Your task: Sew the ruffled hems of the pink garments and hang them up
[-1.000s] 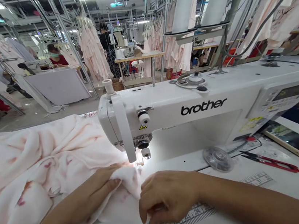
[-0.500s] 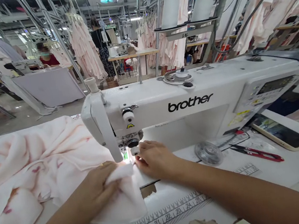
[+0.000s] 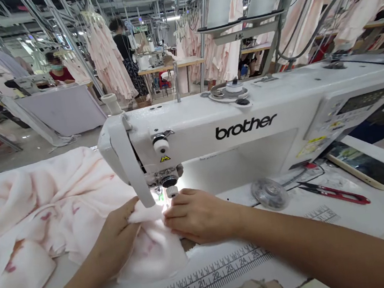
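Note:
Pale pink fabric (image 3: 157, 252) with small reddish marks lies partly under the needle area of a white sewing machine (image 3: 183, 131). My left hand (image 3: 119, 234) is closed on a fold of this fabric, left of the presser foot. Just right of the lit needle, my right hand (image 3: 201, 216) has its fingers bent together at the fabric's edge, pressing or pinching it. Its fingertips and the fabric under them are partly hidden. The needle itself is hard to make out in the glare.
A bulk of the fabric (image 3: 60, 194) is heaped on the left. To the right lie a clear round bobbin case (image 3: 269, 193), red-handled thread snips (image 3: 336, 192) and a phone (image 3: 368, 165). A printed ruler (image 3: 196, 282) runs along the front. Other people sit and stand behind.
My right hand has moved slightly left and down onto the fabric's edge. My left hand has shifted a little left, and the fabric between them is drawn flatter. The view has tilted slightly.

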{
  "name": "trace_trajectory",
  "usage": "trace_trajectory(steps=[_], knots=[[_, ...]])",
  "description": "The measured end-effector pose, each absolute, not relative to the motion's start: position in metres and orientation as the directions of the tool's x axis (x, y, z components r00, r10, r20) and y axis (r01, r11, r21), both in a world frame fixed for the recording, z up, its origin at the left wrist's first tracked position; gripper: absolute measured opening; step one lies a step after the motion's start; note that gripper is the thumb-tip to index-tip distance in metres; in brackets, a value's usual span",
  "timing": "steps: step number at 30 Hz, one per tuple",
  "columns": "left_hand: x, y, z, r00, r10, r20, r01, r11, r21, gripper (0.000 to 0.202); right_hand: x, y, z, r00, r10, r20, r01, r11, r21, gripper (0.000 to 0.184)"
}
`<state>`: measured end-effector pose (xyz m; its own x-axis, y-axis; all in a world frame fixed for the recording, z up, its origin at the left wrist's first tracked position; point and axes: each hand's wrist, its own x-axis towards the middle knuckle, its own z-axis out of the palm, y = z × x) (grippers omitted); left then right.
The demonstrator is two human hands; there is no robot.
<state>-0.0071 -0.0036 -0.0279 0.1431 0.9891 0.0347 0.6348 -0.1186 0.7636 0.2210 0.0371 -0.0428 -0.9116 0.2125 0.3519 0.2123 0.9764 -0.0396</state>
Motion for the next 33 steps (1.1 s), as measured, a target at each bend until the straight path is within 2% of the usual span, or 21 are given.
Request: trace_trajectory(steps=[5,8,12,15,18,22,28,30,33], knots=[[-0.003,-0.005,-0.028,0.047,0.998,-0.043,0.548,0.010,0.837,0.008,0.221,0.038,-0.045,-0.930,0.203,0.308,0.202,0.979,-0.034,0.011],[-0.001,-0.006,-0.029,0.066,0.998,-0.010,0.572,-0.030,0.820,0.010,0.221,0.037,-0.044,-0.934,0.201,0.295,0.204,0.979,-0.023,0.010],[-0.002,-0.008,-0.032,0.159,0.986,0.044,0.669,-0.140,0.730,0.013,0.220,0.036,-0.045,-0.937,0.210,0.278,0.221,0.975,0.007,0.014],[-0.004,-0.011,-0.035,0.322,0.944,0.065,0.725,-0.290,0.624,0.013,0.219,0.036,-0.046,-0.931,0.224,0.289,0.241,0.970,0.021,0.016],[-0.006,-0.012,-0.038,0.475,0.878,0.068,0.744,-0.441,0.501,0.016,0.219,0.035,-0.046,-0.924,0.232,0.304,0.244,0.970,0.003,0.018],[-0.008,-0.014,-0.043,0.593,0.796,0.122,0.716,-0.591,0.372,0.032,0.220,0.036,-0.046,-0.914,0.267,0.306,0.262,0.963,-0.057,0.021],[-0.005,-0.021,-0.046,0.650,0.699,0.299,0.666,-0.713,0.220,0.048,0.223,0.039,-0.045,-0.827,0.398,0.397,0.379,0.916,-0.128,0.021],[-0.002,-0.025,-0.046,0.627,0.701,0.341,0.676,-0.706,0.209,0.045,0.223,0.039,-0.044,-0.810,0.399,0.429,0.361,0.917,-0.173,0.018],[0.000,-0.029,-0.046,0.579,0.733,0.357,0.701,-0.671,0.241,0.044,0.222,0.038,-0.044,-0.844,0.351,0.406,0.293,0.935,-0.199,0.021]])
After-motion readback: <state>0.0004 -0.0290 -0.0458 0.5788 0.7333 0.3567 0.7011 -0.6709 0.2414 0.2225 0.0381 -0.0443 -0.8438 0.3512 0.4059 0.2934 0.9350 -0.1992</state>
